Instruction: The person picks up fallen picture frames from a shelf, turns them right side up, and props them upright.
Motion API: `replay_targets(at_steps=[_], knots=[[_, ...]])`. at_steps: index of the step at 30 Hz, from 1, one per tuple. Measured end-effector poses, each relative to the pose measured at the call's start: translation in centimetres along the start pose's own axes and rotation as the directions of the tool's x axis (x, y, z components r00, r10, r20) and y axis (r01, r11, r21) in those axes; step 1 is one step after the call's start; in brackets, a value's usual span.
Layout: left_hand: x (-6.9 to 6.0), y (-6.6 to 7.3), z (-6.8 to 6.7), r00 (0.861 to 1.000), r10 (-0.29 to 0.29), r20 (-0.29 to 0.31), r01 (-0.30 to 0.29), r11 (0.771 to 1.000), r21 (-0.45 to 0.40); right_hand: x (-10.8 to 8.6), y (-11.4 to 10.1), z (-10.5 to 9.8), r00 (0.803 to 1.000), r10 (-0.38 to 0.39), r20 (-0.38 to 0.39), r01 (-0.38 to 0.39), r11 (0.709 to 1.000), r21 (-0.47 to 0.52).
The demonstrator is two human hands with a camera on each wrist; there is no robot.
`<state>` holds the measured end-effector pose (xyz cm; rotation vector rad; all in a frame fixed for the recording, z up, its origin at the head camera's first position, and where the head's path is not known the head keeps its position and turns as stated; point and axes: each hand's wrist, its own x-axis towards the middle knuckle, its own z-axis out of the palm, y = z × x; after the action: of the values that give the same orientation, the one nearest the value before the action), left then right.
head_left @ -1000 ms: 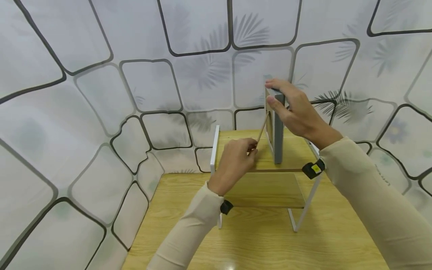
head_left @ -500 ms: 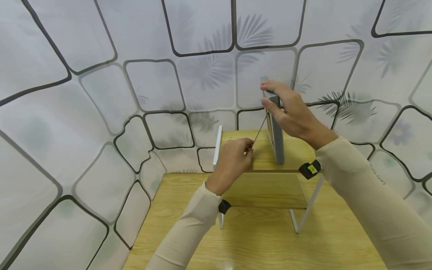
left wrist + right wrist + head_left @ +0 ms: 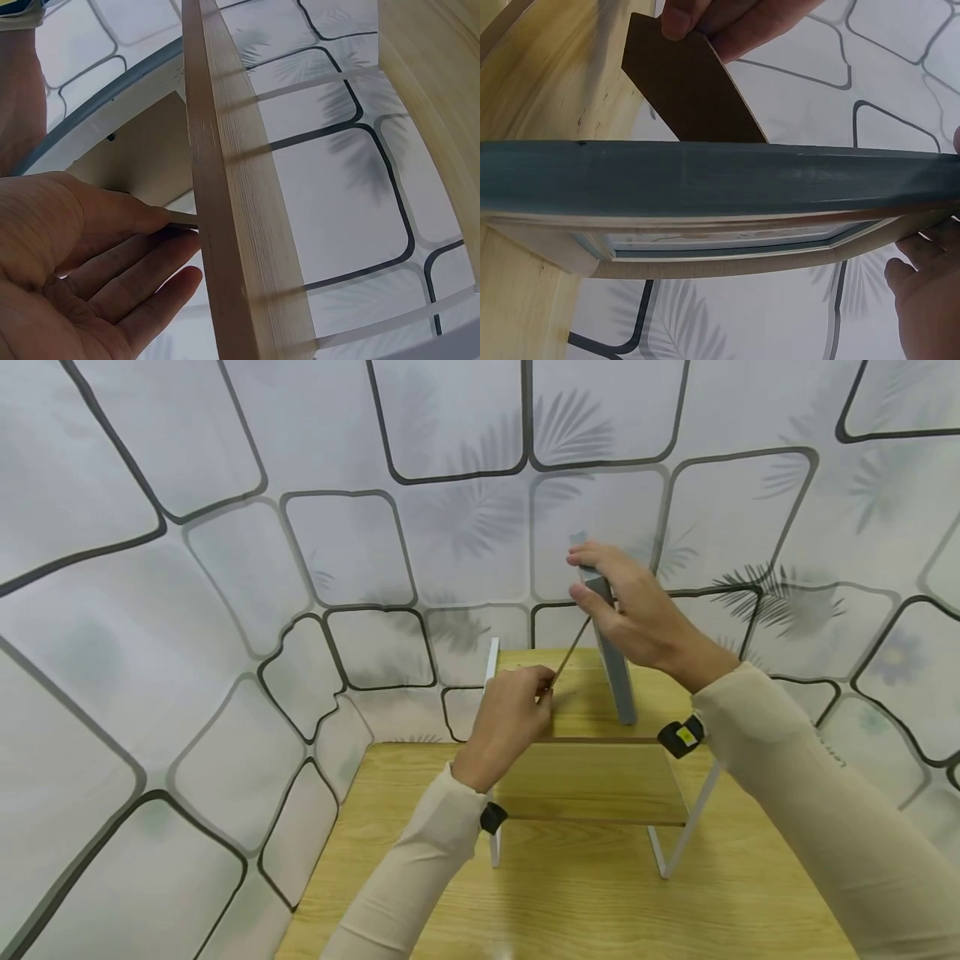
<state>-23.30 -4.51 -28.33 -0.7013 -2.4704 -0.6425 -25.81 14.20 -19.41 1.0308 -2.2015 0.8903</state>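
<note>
From the picture frame (image 3: pixel 618 677), you can pass at 6 o'clock between the upper shelf (image 3: pixel 588 710) and lower shelf (image 3: pixel 592 781). Obstacles: brown flap (image 3: pixel 694 90), 9 o'clock; left hand (image 3: pixel 504 718), 8; right hand (image 3: pixel 641 610), 1.

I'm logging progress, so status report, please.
Left fingers pinching brown flap; right fingers gripping picture frame at top. Frame tilted on upper shelf. No obstruction visible.

No text legible; small dark lettering (image 3: pixel 832 753) on right sleeve (image 3: pixel 810 802) too foreshortened to read.
</note>
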Motion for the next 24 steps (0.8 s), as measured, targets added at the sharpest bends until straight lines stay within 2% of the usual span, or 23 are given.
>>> replay_targets(at_steps=[6,15,24], knots=[[-0.1,-0.3,0.0,1.0,0.002,-0.001,-0.002,1.0,-0.008,0.2,-0.1,0.4,1.0,-0.009,0.009,0.009,1.0,-0.004],[-0.1,-0.3,-0.1,0.997,-0.055,0.049,0.055,0.998,0.005,0.5,-0.4,1.0,0.999,-0.025,0.042,0.025,1.0,-0.005],[-0.2,-0.4,0.1,0.995,-0.071,0.063,0.073,0.997,-0.029,0.8,-0.7,1.4,0.996,-0.007,0.09,0.009,1.0,-0.027]])
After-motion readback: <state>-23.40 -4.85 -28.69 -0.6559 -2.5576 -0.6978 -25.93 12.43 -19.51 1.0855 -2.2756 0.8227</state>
